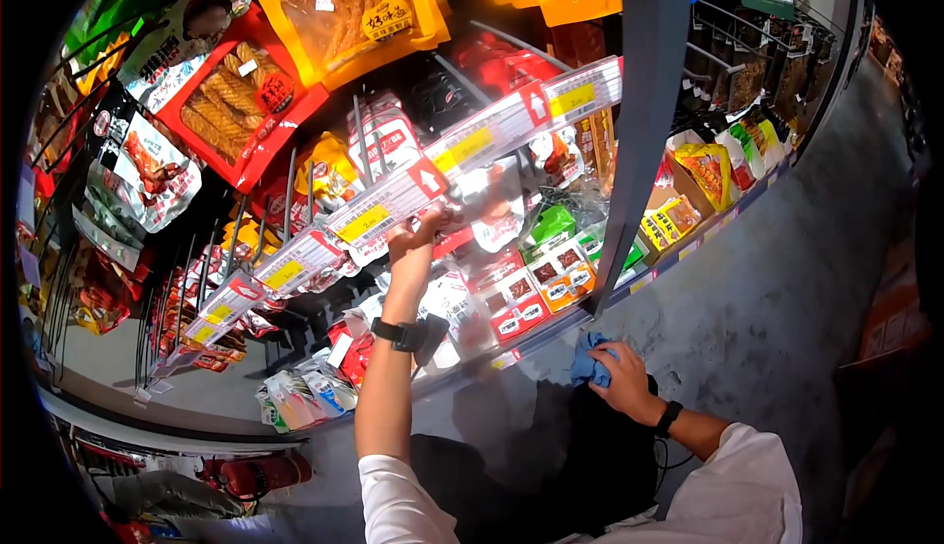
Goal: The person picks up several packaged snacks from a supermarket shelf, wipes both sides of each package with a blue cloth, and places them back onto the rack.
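Note:
My left hand [414, 236] is raised to the lower edge of a price-label strip [369, 211] at the front of the hanging snack display. Its fingers are partly hidden there, and whether they grip anything is unclear. White and silver snack pouches [489, 211] hang beside it. Lower right, above the floor, my right hand [629, 383] is closed around a crumpled blue cloth [587, 358]. The cloth is near the foot of a grey shelf post [634, 151]. Open-topped boxes of small packs [514, 303] sit on the bottom shelf between my hands.
Large red [231, 96] and yellow [344, 13] snack bags hang on metal hooks at the upper left. Yellow packs [672, 222] line the low shelf beyond the post. A red fire extinguisher [264, 474] is at the lower left. Grey floor [757, 298] runs along the right.

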A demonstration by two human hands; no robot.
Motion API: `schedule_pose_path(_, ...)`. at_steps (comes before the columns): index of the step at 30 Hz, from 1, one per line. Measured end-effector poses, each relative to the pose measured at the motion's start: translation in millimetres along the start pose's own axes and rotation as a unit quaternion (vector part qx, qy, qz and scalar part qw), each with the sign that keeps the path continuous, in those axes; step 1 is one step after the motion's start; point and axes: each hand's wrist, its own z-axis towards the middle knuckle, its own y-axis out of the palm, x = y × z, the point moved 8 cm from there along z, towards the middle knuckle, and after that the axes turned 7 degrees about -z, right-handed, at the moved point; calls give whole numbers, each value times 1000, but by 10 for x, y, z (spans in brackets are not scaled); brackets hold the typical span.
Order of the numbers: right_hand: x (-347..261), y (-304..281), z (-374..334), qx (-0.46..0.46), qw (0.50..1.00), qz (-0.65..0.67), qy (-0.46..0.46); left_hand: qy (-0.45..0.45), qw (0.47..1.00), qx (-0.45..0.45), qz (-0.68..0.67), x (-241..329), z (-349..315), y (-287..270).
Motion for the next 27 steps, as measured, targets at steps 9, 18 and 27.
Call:
schedule_pose_path(9, -120, -8, -6, 38, 999, -24, 15, 69, 997, -39, -1, 150, -325, 52)
schedule_pose_path(18, -322, -212, -67, 68, 996, -39, 29, 175, 971, -119, 114, 79, -837, 26)
schedule_pose_path(27, -145, -274, -53, 115, 986, 35, 113, -117, 964, -152, -182, -653, -1221, -222)
